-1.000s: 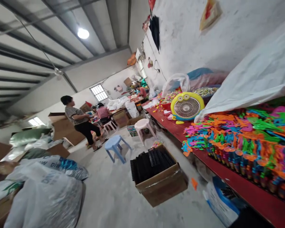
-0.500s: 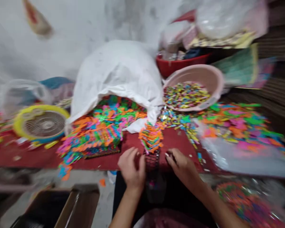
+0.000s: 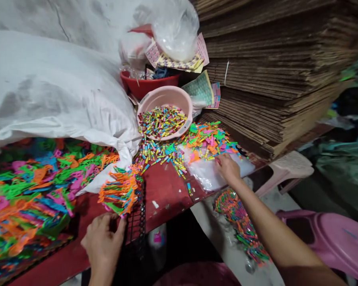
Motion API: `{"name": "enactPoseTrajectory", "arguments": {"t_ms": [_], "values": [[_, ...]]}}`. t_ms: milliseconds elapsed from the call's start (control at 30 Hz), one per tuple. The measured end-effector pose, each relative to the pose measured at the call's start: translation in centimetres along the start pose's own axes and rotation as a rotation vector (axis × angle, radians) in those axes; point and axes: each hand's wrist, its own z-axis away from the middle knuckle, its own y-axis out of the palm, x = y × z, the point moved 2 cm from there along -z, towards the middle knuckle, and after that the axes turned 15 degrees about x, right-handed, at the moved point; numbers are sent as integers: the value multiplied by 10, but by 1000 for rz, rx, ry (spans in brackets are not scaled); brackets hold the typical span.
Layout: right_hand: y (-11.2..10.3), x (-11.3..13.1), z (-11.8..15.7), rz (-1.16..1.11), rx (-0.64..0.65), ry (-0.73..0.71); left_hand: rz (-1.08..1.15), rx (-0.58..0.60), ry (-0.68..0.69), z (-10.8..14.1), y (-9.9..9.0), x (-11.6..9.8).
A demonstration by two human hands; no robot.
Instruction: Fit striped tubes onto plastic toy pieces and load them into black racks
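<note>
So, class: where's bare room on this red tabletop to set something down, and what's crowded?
Bare red tabletop lies between the orange-green plastic bundle on the black wire rack and the clear plastic sheet. Crowded: the multicoloured plastic pieces leftward and the small tubes by the pink basin.

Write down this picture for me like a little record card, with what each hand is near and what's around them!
Left hand: beside a black wire rack, just below a bunch of colourful plastic toy pieces
Right hand: resting on a clear plastic sheet
Pink basin: filled with small multicoloured pieces
Tabletop: red
Also there: white sack, stack of flattened cardboard, red bowl
</note>
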Motion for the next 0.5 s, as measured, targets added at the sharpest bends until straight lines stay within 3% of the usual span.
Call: {"name": "enactPoseTrajectory", "arguments": {"t_ms": [100, 300, 500], "values": [[-2, -4, -8, 103, -14, 4, 28, 21, -104, 5, 1, -10], [7, -12, -13, 221, 95, -60, 178, -119, -312, 15, 6, -40], [16, -14, -18, 242, 101, -262, 334, -79, -303, 17, 15, -60]]}}
